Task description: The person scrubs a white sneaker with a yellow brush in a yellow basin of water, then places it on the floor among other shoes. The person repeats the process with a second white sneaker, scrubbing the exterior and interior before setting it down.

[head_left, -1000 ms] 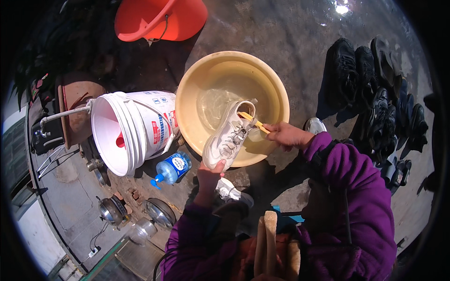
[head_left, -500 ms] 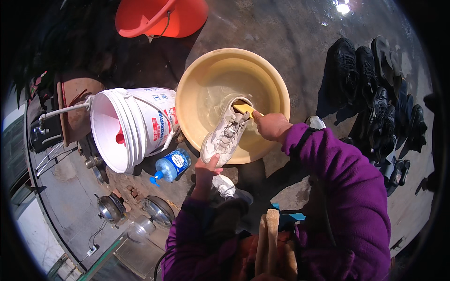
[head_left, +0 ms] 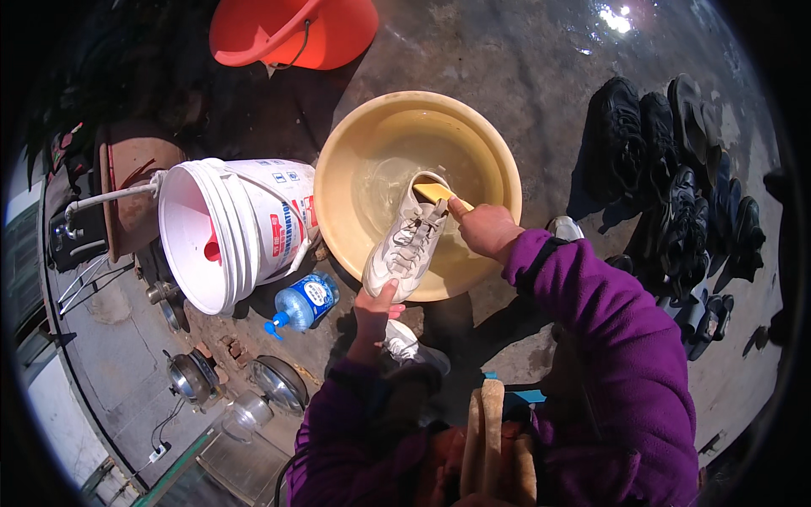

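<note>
My left hand [head_left: 378, 309] is closed around the toe of a white and grey sneaker [head_left: 409, 248], tilted over the near side of a yellow plastic basin [head_left: 340, 152] with shallow, clear water in it. The shoe's heel end points away from me, its laces facing up. In my closed right hand [head_left: 487, 230] is a yellow brush [head_left: 434, 193], its head at the shoe's opening; its bristles are hidden.
Left of the basin lies a white bucket [head_left: 235, 228] on its side, with a blue pump bottle [head_left: 306, 302] nearby. A red bucket [head_left: 296, 34] is at the far side. Several dark shoes [head_left: 623, 135] line the right. Pots [head_left: 193, 378] sit at lower left.
The brush head has shifted slightly at the shoe's opening, while both hands keep their holds. The whole view has moved a little.
</note>
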Demonstrator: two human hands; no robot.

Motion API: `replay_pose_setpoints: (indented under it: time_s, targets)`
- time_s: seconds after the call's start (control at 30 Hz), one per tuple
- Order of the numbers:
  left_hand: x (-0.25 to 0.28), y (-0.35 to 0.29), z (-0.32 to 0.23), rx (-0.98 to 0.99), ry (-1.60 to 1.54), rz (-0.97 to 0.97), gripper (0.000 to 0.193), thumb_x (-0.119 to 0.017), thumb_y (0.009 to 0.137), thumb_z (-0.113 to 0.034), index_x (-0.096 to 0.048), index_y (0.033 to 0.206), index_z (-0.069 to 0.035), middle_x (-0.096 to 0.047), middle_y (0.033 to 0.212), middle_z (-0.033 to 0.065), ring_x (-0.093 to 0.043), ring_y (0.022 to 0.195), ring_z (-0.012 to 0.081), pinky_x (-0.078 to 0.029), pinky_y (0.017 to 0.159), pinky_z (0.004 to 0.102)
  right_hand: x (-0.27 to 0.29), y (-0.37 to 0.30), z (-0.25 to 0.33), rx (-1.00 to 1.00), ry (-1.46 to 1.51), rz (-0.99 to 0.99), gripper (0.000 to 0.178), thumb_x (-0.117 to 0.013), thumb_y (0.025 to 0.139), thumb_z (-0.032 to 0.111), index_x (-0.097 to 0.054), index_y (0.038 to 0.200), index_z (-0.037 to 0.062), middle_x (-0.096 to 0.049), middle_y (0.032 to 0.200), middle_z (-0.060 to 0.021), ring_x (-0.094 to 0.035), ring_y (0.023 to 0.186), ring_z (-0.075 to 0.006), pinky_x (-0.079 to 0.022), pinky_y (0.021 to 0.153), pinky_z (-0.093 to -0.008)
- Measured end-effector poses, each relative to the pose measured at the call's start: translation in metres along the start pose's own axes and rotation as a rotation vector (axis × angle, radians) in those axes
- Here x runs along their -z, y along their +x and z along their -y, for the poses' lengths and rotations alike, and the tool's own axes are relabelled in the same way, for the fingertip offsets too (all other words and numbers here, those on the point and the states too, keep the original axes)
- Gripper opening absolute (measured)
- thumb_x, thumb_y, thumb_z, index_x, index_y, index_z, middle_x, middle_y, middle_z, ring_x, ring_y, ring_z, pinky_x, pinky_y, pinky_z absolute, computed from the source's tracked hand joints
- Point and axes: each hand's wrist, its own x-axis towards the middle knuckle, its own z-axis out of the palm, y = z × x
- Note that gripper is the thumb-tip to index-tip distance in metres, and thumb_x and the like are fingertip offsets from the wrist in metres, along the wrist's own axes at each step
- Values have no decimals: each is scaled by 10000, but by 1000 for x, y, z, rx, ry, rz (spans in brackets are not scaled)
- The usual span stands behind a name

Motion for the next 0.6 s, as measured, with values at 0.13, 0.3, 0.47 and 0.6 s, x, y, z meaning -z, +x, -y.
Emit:
replay_pose_setpoints:
  time_s: [0.13, 0.3, 0.47, 0.6]
  targets:
    - [-5, -5, 3, -54, 84, -14, 482, -704, 850, -266, -569, 1229, -1, -689, 947, 121, -668, 614, 176, -520, 509, 250, 5, -5, 1, -128, 141, 149, 477, -442, 913, 195, -425, 1372, 68, -692, 995, -162, -673, 901, -346, -509, 798, -477]
    - [-9, -6, 4, -76, 156, -46, 475, -718, 845, -229, -565, 1232, -1, -692, 926, 117, -659, 597, 158, -517, 494, 236, 14, -15, -16, 36, 364, 215, 475, -450, 911, 224, -432, 1364, 84, -689, 946, -193, -663, 919, -360, -504, 791, -471]
    - [-3, 3, 10, -45, 91, -9, 474, -709, 852, -253, -569, 1233, -6, -695, 936, 122, -666, 592, 174, -513, 489, 235, 5, -6, -14, -1, 87, 31, 603, -498, 893, 251, -339, 1460, 122, -682, 880, -182, -663, 830, -377, -507, 728, -475]
    - [-2, 7, 8, 1, 41, 11, 500, -710, 849, -301, -569, 1237, -18, -693, 950, 126, -666, 599, 182, -515, 499, 242, 6, 6, -3, -41, 87, 65, 441, -433, 929, 201, -456, 1361, 117, -688, 934, -174, -667, 887, -358, -522, 732, -438]
